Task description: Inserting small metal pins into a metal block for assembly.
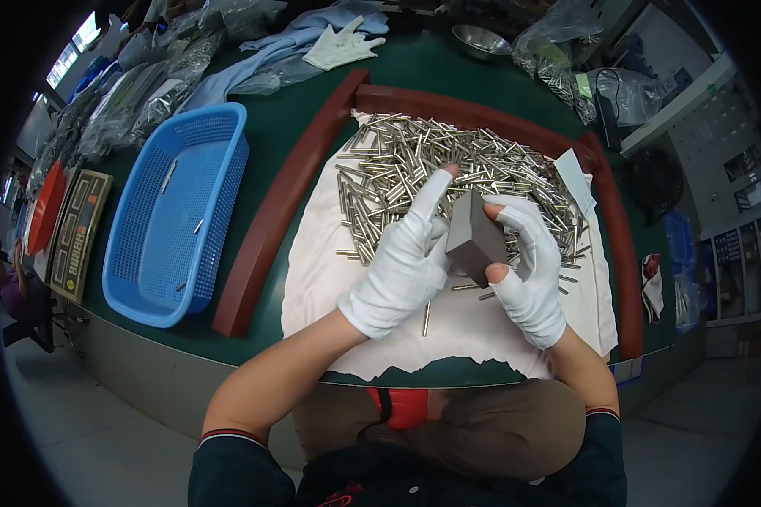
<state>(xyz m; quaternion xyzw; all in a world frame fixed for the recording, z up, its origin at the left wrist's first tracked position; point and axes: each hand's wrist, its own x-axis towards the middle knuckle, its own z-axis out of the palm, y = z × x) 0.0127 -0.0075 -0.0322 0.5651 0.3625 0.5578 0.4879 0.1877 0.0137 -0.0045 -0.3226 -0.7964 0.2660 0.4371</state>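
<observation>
My right hand, in a white glove with bare thumb and finger tips, grips a dark grey rectangular block by its right side. The block is tilted above the near part of the pile. To its left is my left hand, also white-gloved, with its index finger stretched forward over the pins and its other fingers partly bent beside the block; I cannot tell whether they touch it. Many short silvery metal pins lie heaped on a pale cloth. One loose pin lies near my left wrist.
A dark red wooden frame borders the cloth left, far and right. Left of it stands a blue plastic basket with a few pins. A white glove, a metal bowl and bagged parts lie at the back of the green table.
</observation>
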